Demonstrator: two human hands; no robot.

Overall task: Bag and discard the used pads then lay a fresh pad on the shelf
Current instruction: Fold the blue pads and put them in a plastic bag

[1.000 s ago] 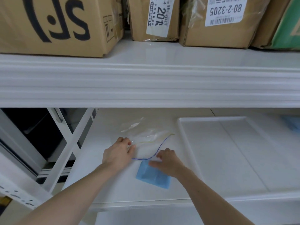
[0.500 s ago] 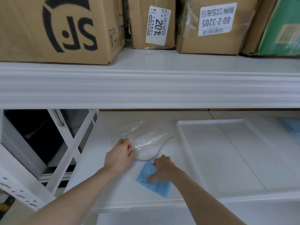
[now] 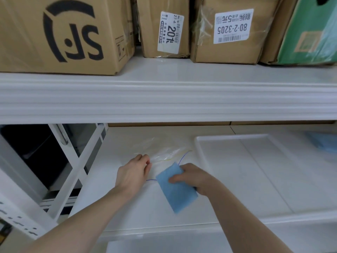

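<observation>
The upper shelf point(image 3: 182, 99) carries cardboard boxes point(image 3: 60, 33) across its whole width. Below it, the lower shelf point(image 3: 127, 207) holds a white tray point(image 3: 200, 148) on the right, with something blue and blurred point(image 3: 322, 143) at the far right edge; what it is cannot be told.

Left of the tray lies a clear plastic bag point(image 3: 164, 154), its mouth edged by a thin blue line and turned towards the near side. The left hand point(image 3: 133, 174) rests at the bag's near left corner, its grip curled and pinching the film there. The right hand point(image 3: 193, 179) has its grip pinched on the blue pad point(image 3: 175, 190), thumb on top and fingers underneath.

A second ago that pad lay flat on the shelf under the right hand; now it is lifted and tilted, its far corner pointing at the bag's mouth and just beside it. The pad is not yet inside. So the bagging step is under way, probably with the left hand holding the mouth open for the pad to slide in. Discarding and laying a fresh pad remain to be done.
</observation>
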